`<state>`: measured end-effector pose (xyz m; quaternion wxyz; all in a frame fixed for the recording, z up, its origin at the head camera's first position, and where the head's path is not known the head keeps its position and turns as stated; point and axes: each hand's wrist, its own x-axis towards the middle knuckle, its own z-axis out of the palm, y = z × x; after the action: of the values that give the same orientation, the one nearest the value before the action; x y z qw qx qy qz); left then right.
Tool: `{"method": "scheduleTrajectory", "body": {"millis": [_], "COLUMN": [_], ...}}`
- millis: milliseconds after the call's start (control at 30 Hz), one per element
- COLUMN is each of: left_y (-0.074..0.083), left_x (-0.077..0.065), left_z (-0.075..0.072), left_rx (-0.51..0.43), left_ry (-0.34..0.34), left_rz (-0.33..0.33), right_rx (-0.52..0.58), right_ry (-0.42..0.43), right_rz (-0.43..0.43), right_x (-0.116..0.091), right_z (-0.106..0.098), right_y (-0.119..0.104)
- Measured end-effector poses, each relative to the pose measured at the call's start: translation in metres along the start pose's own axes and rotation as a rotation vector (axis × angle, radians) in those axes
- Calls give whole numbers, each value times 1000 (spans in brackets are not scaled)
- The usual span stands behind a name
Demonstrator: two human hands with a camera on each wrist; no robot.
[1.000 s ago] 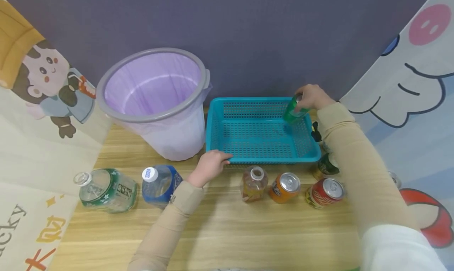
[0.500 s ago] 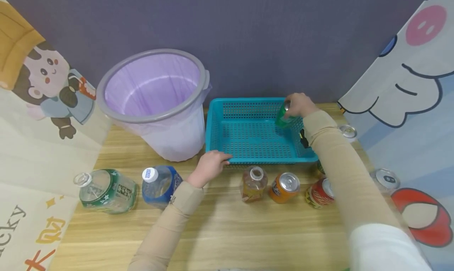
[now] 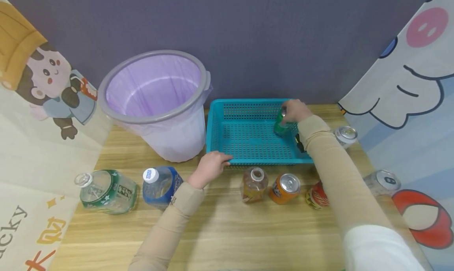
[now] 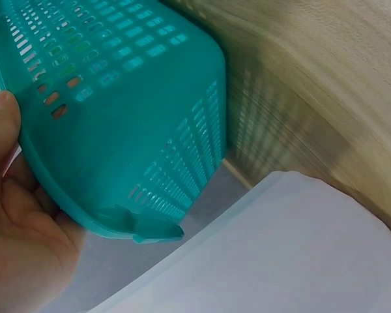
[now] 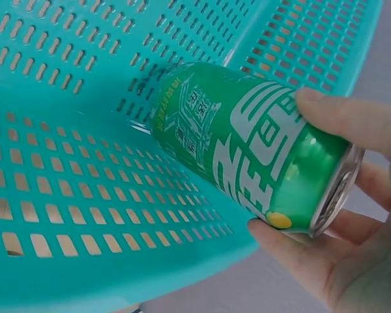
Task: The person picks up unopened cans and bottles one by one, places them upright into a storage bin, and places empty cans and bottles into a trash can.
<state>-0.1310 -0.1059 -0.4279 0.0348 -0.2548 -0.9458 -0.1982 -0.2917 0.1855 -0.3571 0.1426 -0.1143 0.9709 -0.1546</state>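
In the head view a teal plastic basket (image 3: 244, 135) stands on the wooden table against the back wall. My left hand (image 3: 209, 168) grips its front rim near the left corner; the left wrist view has the thumb (image 4: 8, 114) over the rim and the other fingers behind it. A green soda can (image 5: 231, 140) is held near its top end between the thumb and fingers of my right hand (image 3: 297, 110). The can is tilted inside the basket's back right corner, its bottom end close to the basket floor in the right wrist view.
A bin (image 3: 173, 139) with a purple liner stands left of the basket. In front are a green-labelled bottle (image 3: 110, 192), a blue-labelled bottle (image 3: 161, 186), a small brownish bottle (image 3: 254, 185), an orange can (image 3: 284, 188) and a red can (image 3: 317, 196). Silvery cans (image 3: 383, 182) stand right, behind my arm.
My right hand has moved left and down with the green can, from over the basket's right rim to inside the corner. The left hand stays on the front rim.
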Motion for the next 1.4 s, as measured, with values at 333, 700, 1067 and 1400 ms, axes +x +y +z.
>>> {"method": "scheduleTrajectory", "body": {"millis": [333,700,1067,1400], "left_y": [3,11,16,19], "left_x": [2,6,6,6], "left_z": [-1,-7,-5,-6], "left_rx": [14,96,168,183], "left_ry": [-6,-88,-83,-69], "left_rz": [-12,-69,-61,-55], "right_rx": [-10,0,7,-20], "right_ry": [-19,-28,-3,22], "right_rz": [24,33,-6,-17], "right_x": [2,4,14,12], "right_z": [13,15,22,19], "right_y": [5,3,15,14]}}
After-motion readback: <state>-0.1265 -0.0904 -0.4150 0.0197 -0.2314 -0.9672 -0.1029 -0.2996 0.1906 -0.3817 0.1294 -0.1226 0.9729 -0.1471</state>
